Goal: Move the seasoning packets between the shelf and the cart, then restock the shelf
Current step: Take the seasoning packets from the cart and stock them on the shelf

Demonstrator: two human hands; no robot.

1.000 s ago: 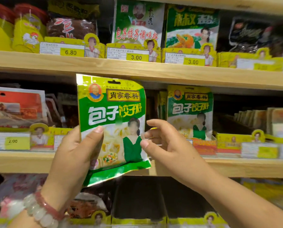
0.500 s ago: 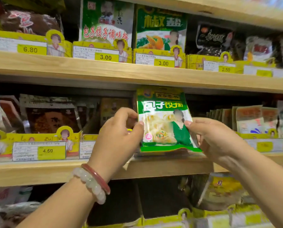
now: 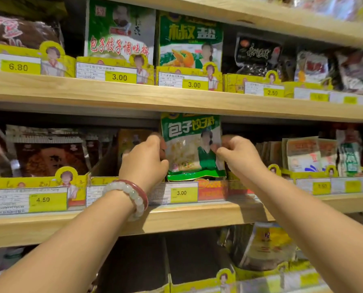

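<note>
Both hands are up at the middle wooden shelf (image 3: 176,216), and the green seasoning packet (image 3: 192,144) stands upright on it, its top edge tucked just under the shelf board above and its bottom edge behind the 3.00 price tag (image 3: 181,193). The left hand (image 3: 143,160) grips the packet's left edge, fingers curled in around it, a pale bead bracelet (image 3: 132,196) and a red bangle on that wrist. The right hand (image 3: 239,155) pinches the packet's right edge, fingers bent tight against it. Left of the packet sit brown sachets (image 3: 49,157) above a 4.50 tag (image 3: 43,199); right of it, a row of pale packets (image 3: 303,153) stands on edge.
</note>
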